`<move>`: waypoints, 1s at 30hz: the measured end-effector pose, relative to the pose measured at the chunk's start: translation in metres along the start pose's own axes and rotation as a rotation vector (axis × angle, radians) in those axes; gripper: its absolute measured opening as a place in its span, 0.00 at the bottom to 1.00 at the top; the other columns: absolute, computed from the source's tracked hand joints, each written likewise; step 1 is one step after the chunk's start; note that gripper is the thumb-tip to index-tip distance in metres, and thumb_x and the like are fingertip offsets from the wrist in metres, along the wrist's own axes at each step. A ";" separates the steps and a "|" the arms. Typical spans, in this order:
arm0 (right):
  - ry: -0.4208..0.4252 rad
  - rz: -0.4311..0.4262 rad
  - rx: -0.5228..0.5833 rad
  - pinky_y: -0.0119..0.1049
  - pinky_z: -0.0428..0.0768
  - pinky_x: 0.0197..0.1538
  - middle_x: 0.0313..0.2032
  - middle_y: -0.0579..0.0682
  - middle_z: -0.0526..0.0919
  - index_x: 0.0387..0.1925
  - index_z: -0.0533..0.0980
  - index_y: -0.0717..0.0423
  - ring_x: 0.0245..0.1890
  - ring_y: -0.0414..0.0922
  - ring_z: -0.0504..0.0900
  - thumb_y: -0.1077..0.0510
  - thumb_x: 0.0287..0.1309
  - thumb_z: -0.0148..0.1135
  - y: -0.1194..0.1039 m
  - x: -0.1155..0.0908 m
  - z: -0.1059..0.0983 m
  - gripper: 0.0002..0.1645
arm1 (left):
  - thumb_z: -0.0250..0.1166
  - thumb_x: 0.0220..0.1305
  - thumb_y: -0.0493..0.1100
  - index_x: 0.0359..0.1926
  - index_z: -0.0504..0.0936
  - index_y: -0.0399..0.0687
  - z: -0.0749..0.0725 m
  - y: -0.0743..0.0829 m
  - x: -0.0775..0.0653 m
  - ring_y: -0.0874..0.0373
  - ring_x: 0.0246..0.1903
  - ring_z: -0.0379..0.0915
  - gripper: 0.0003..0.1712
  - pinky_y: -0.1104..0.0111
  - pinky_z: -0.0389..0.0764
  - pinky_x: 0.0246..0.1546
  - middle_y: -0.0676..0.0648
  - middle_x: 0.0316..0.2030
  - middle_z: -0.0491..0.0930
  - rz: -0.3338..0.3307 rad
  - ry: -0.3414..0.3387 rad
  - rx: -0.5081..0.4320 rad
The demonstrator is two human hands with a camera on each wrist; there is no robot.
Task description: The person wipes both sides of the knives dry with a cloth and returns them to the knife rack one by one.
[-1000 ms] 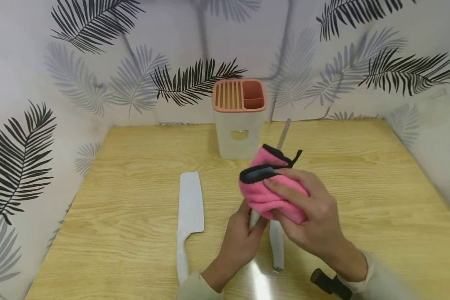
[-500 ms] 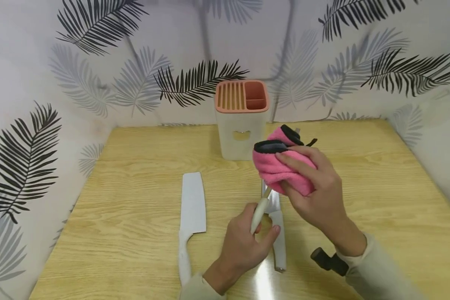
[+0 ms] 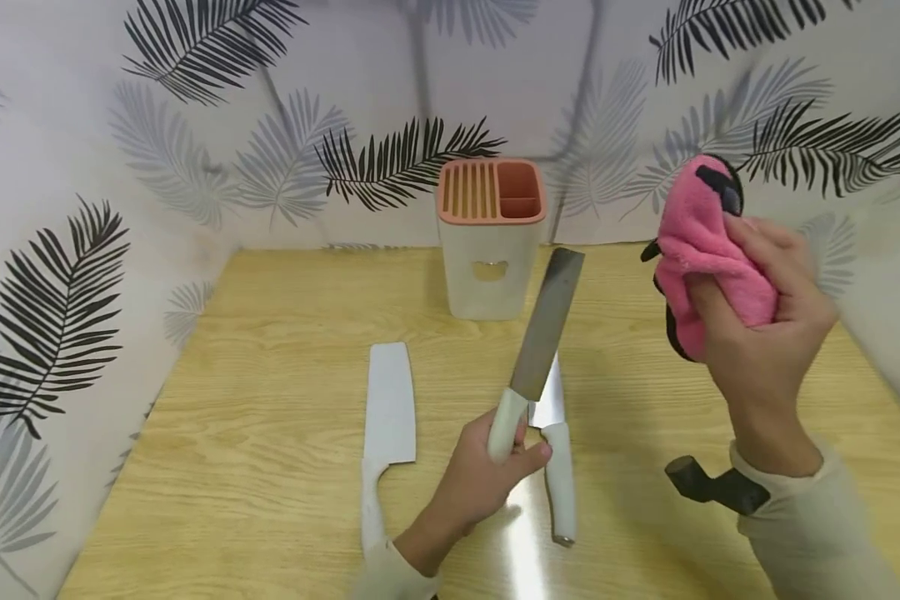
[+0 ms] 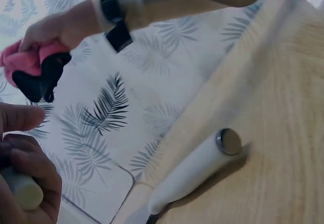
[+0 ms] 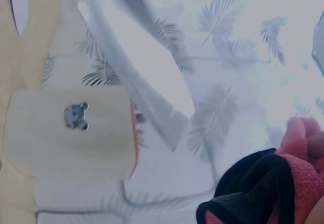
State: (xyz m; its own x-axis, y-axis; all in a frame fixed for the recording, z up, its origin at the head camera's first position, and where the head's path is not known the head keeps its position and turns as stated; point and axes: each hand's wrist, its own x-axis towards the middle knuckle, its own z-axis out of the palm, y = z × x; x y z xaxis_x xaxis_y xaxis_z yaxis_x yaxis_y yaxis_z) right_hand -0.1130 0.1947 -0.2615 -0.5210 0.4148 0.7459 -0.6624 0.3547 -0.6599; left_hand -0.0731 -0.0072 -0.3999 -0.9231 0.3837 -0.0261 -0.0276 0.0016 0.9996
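Note:
My left hand grips the pale handle of a knife, its broad blade tilted up and away over the table. Raised at the right, my right hand holds a bunched pink cloth with black edging, apart from the blade. Beneath the held knife lies a second knife with a white handle; part of its blade is hidden. To the left a white cleaver lies flat, its handle end near my left sleeve. The right wrist view shows the held blade blurred and bright, and the cloth at lower right.
A white knife block with an orange slotted top stands at the back of the wooden table. Behind it hangs a leaf-patterned cloth backdrop. A black strap device sits on my right wrist.
My right hand has moved the pink cloth off the knife, up and to the right, uncovering the blade. The left hand keeps its grip on the handle, nearly in place.

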 end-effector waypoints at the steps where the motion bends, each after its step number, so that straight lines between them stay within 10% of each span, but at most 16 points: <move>1: -0.043 -0.024 -0.011 0.28 0.71 0.48 0.40 0.42 0.83 0.41 0.81 0.66 0.45 0.41 0.77 0.70 0.37 0.67 -0.003 -0.004 -0.001 0.21 | 0.65 0.56 0.39 0.27 0.66 0.38 -0.002 0.002 0.001 0.68 0.13 0.52 0.15 0.76 0.58 0.15 0.56 0.14 0.56 -0.016 -0.004 -0.063; 7: -0.493 -0.209 -0.226 0.30 0.74 0.50 0.45 0.56 0.81 0.43 0.82 0.57 0.47 0.43 0.77 0.64 0.34 0.71 -0.009 -0.051 0.006 0.25 | 0.61 0.54 0.31 0.23 0.64 0.46 -0.008 0.012 0.004 0.70 0.07 0.50 0.14 0.75 0.53 0.08 0.60 0.10 0.57 -0.060 -0.048 -0.308; 11: -0.627 -0.246 -0.402 0.42 0.80 0.42 0.47 0.53 0.81 0.44 0.83 0.47 0.47 0.49 0.78 0.56 0.37 0.72 -0.011 -0.083 0.015 0.24 | 0.58 0.51 0.27 0.28 0.69 0.42 -0.008 0.013 0.005 0.70 0.09 0.52 0.09 0.75 0.56 0.10 0.59 0.12 0.59 -0.034 -0.060 -0.266; 18: -0.603 -0.116 -0.382 0.35 0.77 0.44 0.44 0.50 0.80 0.40 0.84 0.46 0.46 0.47 0.78 0.59 0.35 0.75 -0.011 -0.082 0.020 0.22 | 0.53 0.45 0.23 0.26 0.66 0.29 -0.013 0.016 -0.001 0.69 0.18 0.58 0.05 0.76 0.63 0.18 0.51 0.18 0.62 0.130 -0.093 0.006; 30: -0.491 -0.033 -0.232 0.17 0.72 0.43 0.41 0.54 0.80 0.42 0.84 0.53 0.44 0.31 0.75 0.71 0.34 0.73 -0.001 -0.055 0.015 0.26 | 0.53 0.42 0.24 0.24 0.66 0.33 -0.013 0.020 -0.013 0.70 0.18 0.58 0.06 0.77 0.62 0.19 0.51 0.18 0.61 0.112 -0.144 0.054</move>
State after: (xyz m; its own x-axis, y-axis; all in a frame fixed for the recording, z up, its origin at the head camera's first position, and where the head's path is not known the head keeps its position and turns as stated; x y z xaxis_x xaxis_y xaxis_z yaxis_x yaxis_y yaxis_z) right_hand -0.0911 0.1586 -0.3006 -0.7286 -0.0199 0.6846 -0.5757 0.5594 -0.5964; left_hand -0.0670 -0.0239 -0.3795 -0.8548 0.5123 0.0833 0.0967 -0.0004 0.9953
